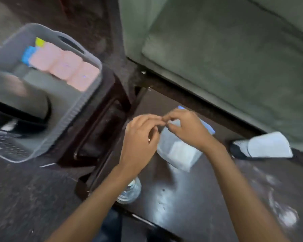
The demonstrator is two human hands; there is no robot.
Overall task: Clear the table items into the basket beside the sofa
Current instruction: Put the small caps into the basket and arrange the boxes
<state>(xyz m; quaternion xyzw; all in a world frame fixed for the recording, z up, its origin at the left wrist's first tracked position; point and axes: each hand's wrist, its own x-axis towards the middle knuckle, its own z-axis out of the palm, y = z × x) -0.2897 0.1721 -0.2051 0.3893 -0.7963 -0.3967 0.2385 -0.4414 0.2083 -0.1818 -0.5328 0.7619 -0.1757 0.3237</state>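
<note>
Nearest the camera, two bare forearms reach forward over the dark glossy bench [191, 198]; under the left forearm, at the bench's near left edge, a clear glass [129, 190] stands, partly hidden by the arm. Farther in, the left hand [141, 137] and the right hand [187, 129] meet fingertip to fingertip above the middle of the bench; both grips are narrow, thumb and fingers pinched at the upper edge of a pale, translucent packet [177, 152]; motion blur hides just how much of the packet each grip holds. The packet hangs tilted below the hands, its lower end close to the bench surface; whether it touches I cannot tell; a blue strip shows along its far side. Toward the bench's far right edge lies a white folded thing [268, 144] with a dark end, too blurred to name. Beyond the bench's left edge, on a dark wooden stand, sits the grey plastic basket [80, 109]; inside it lies a row of pink blocks [63, 66] with blue and yellow pieces at the far end, and a dark rounded object nearer. Farthest, past the far edge, is the green sofa [226, 49].
</note>
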